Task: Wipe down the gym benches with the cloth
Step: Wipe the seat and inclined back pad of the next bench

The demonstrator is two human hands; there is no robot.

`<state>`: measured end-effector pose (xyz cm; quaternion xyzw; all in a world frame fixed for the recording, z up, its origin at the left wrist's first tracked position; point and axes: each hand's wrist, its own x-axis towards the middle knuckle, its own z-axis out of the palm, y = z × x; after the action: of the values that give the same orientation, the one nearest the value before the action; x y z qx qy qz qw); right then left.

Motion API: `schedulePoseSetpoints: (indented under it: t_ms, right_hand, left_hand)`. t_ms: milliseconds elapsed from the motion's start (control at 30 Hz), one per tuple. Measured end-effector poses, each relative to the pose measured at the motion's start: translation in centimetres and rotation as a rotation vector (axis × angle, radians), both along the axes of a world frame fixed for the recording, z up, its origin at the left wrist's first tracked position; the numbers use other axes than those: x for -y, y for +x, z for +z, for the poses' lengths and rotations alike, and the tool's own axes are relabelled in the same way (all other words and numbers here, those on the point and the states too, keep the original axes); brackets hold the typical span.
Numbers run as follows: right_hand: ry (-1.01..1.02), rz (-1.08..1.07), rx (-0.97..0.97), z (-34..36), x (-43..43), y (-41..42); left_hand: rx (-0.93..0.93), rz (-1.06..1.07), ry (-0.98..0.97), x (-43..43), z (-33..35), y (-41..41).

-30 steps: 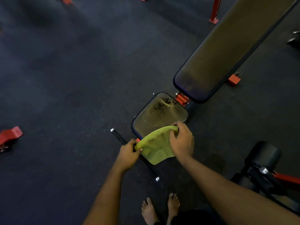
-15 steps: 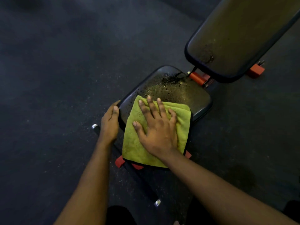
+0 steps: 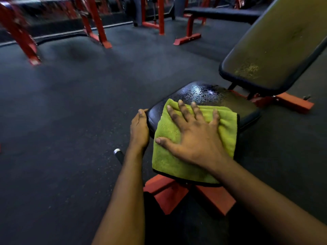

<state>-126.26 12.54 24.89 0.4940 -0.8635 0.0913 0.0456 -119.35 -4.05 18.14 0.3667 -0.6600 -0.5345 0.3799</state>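
Cloth (image 3: 177, 156) — soft, light, folded — lies on the near half of the wet seat (image 3: 203, 92), pressed flat by the spread right hand (image 3: 194, 135). The left hand (image 3: 139, 128), relaxed, braces the seat's 9 o'clock edge. Best driven by palm pressure — pinching likely bunches it.

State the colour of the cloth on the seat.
Yellow-green cloth, seen in the head view.

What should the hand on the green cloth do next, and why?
Probably push the green cloth forward with the right hand: the far part of the seat pad glistens with droplets, while the cloth covers only its near part. The left hand rests on its edge.
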Motion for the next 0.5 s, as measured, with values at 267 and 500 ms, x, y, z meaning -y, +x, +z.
schedulePoseSetpoints:
  t_ms: [267,500]
  right_hand:
    - [0.066,0.002,0.062,0.3,3.9,-1.3]
    - [-0.037,0.089,0.020,-0.8,-0.4,-0.3]
  left_hand:
    - [0.033,-0.082,-0.001,0.5,0.8,0.4]
    - [-0.001,-0.072,0.051,0.5,0.3,0.1]
